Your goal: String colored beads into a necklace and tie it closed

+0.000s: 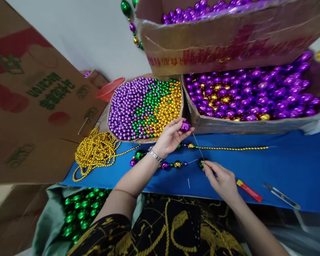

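Between the fingers of my left hand [173, 135] is a shiny purple bead [185, 126], raised in front of the bead boxes. My right hand [220, 177] pinches a thin needle [198, 146] that slants up toward that bead; whether its tip is inside the hole I cannot tell. A dark green bead [201, 163] sits by my right fingertips, close to the needle's lower end. From there a white thread leads left to a strand of purple, gold and green beads [177, 164] on the blue cloth [165, 181]. My left forearm hides part of the strand.
Boxes of small mixed beads [128, 106] and large purple beads [269, 89] line the back, with another box [224, 42] above. Gold bead chain [96, 153] lies left. A red-yellow packet [249, 191] and thread snips [281, 196] lie right. Green beads [82, 213] fill a bag below.
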